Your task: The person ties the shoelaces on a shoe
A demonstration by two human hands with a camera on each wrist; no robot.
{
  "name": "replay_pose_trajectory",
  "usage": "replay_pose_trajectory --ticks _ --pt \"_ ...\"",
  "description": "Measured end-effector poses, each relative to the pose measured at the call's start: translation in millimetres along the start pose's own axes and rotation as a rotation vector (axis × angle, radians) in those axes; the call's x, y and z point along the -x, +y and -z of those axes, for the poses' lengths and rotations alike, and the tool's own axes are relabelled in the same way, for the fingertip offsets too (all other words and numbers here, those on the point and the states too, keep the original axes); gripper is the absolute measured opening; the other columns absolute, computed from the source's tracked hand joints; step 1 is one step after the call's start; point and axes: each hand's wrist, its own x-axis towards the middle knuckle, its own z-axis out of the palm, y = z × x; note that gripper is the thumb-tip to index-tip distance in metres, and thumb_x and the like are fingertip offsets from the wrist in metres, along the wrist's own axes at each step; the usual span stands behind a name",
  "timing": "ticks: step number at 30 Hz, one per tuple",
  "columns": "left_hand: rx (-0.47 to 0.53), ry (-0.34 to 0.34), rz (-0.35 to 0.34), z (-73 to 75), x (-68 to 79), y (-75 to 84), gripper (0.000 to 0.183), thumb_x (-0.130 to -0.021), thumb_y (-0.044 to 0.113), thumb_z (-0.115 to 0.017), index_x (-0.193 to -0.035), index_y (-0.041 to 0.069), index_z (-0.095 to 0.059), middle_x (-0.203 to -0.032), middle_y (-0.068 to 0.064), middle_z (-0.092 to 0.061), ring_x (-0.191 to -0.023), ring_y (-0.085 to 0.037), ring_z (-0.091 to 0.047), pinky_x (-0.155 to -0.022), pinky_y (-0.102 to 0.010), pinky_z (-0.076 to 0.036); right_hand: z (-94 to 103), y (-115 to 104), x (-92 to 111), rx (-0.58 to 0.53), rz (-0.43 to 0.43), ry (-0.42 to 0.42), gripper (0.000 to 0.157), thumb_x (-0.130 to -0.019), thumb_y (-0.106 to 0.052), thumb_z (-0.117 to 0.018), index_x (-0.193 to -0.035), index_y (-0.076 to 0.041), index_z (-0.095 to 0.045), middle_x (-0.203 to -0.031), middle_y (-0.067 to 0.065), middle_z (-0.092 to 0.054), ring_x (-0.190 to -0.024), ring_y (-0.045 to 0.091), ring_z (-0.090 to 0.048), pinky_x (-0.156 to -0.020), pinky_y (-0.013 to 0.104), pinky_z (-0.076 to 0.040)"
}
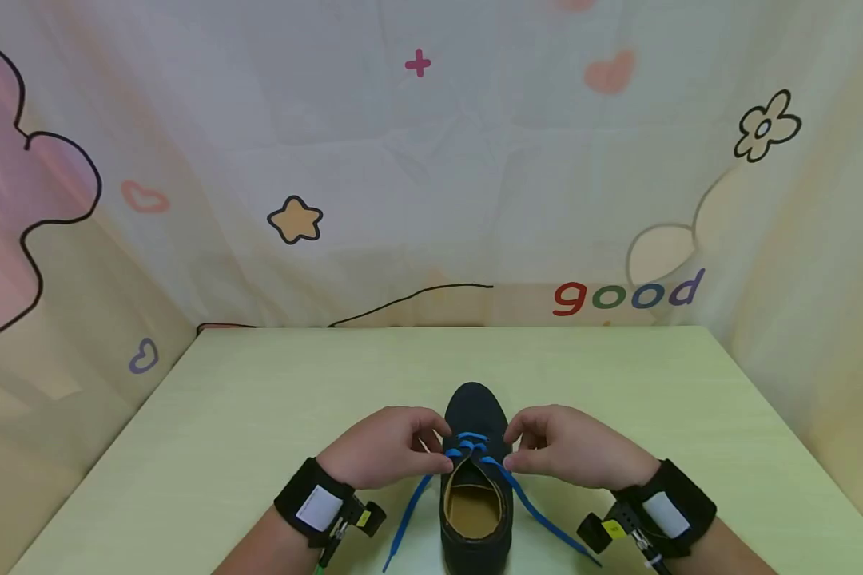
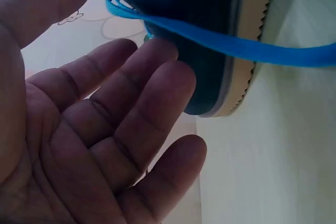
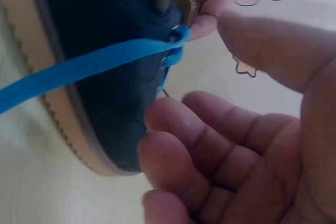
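Shoe (image 1: 471, 409) with blue lace (image 2: 231, 47) on worktop (image 1: 259, 391); left hand (image 1: 383, 447) left of shoe, right hand (image 1: 574, 447) right, all fingers (image 2: 157, 114) released.

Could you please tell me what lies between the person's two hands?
In the head view, the dark shoe lies between the left hand and the right hand, its blue lace trailing down on both sides.

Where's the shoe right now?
In the head view, the dark shoe sits at lower centre on the table, toe pointing away, between the left hand and right hand.
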Motion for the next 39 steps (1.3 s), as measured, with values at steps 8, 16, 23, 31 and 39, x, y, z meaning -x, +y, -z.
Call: replay_pose_trajectory --ticks 8,16,23,31,39 --pt "-0.015 -0.026 -0.038 -2.2 0.8 -0.7 0.018 -0.087 0.025 -0.077 -0.100 0.023 -0.066 -0.084 0.012 -0.068 -0.078 -0.004 -0.063 -0.075 -0.031 -0.054 -6.4 0.2 -0.5 0.128 -0.033 -0.085 0.024 -0.083 -0.035 -0.079 -0.096 -0.021 -0.063 -0.065 -0.005 -0.059 -0.059 0.014 -0.052 -0.053 0.030 -0.040" --pt "-0.054 -0.021 -0.032 -5.5 0.0 0.3 0.016 -0.085 0.018 -0.078 -0.091 0.024 -0.064 -0.078 0.010 -0.065 -0.072 -0.007 -0.059 -0.068 -0.028 -0.051 -9.1 0.2 -0.1 0.157 -0.029 -0.101 0.018 -0.084 -0.032 -0.077 -0.088 -0.023 -0.062 -0.064 -0.006 -0.055 -0.058 0.013 -0.050 -0.052 0.029 -0.038" --pt "-0.090 -0.010 -0.055 -7.6 -0.9 -1.8 0.016 -0.087 0.014 -0.075 -0.088 0.024 -0.063 -0.071 0.010 -0.059 -0.064 -0.006 -0.053 -0.058 -0.023 -0.044 -9.3 1.6 -0.1 0.171 0.008 -0.125 0.015 -0.087 -0.030 -0.075 -0.082 -0.024 -0.062 -0.063 -0.010 -0.052 -0.058 0.010 -0.049 -0.052 0.028 -0.037" --pt "-0.127 0.008 -0.061 -7.2 -0.7 -2.2 0.015 -0.089 0.008 -0.067 -0.088 0.023 -0.064 -0.072 0.010 -0.058 -0.064 -0.006 -0.052 -0.056 -0.022 -0.041 -11.6 1.9 -2.0 0.208 0.000 -0.132 0.016 -0.088 -0.023 -0.074 -0.077 -0.025 -0.062 -0.065 -0.009 -0.056 -0.059 0.010 -0.050 -0.051 0.026 -0.037" --pt "-0.172 0.020 -0.045 -5.6 -0.5 -1.9 0.011 -0.090 0.010 -0.064 -0.089 0.019 -0.069 -0.068 0.010 -0.057 -0.057 -0.006 -0.050 -0.054 -0.023 -0.042 -12.7 0.9 -1.3 0.258 0.029 -0.124 0.020 -0.087 -0.014 -0.070 -0.073 -0.024 -0.061 -0.063 -0.011 -0.052 -0.057 0.008 -0.048 -0.051 0.025 -0.037"
